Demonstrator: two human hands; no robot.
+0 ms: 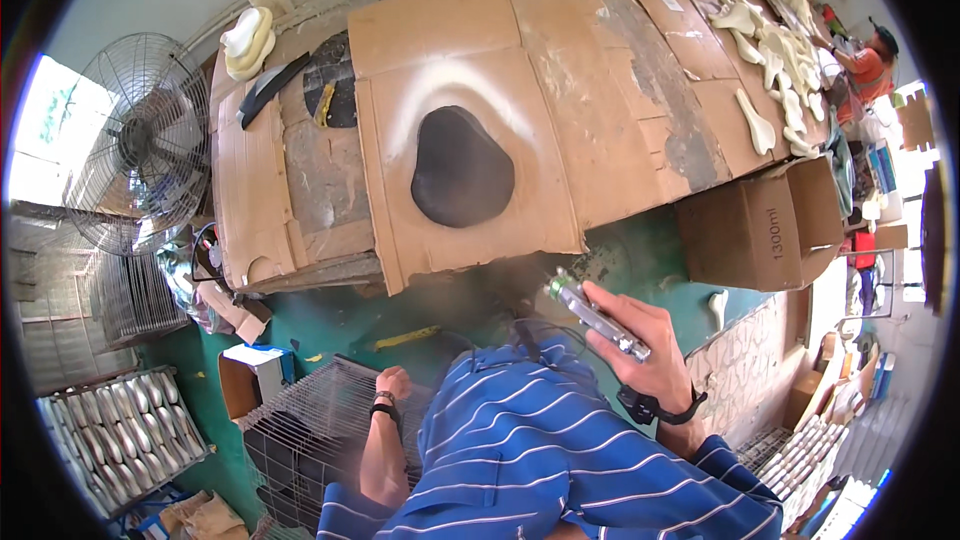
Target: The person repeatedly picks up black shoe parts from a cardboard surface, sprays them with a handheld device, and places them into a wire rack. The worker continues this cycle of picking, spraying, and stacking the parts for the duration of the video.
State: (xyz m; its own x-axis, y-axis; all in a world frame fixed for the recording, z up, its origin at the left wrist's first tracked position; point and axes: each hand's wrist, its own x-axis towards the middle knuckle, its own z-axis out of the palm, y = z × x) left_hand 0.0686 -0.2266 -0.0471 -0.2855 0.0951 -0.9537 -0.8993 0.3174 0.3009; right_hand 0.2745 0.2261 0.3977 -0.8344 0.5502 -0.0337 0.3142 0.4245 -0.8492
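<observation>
In my right hand (645, 345), held out in front of my body, is a silver metal spray gun (603, 322) with a green front end. My fingers wrap round it, and it points toward the far left. A smooth dark piece (463, 168) with a rounded, broad-ended outline lies on a sheet of cardboard (420, 50) ahead of me. White spray marks curve round its far side. My left hand (393, 383) hangs low at my left, close to a wire cage (330, 410). Its fingers are curled, and their inner side is hidden.
Pale bone-shaped pieces (775, 55) are heaped at the table's far right. A brown carton (745, 230) stands below them. On the left are a large fan (135, 140) and a rack of white pieces (125, 430). Another person (868, 70) is at the far right.
</observation>
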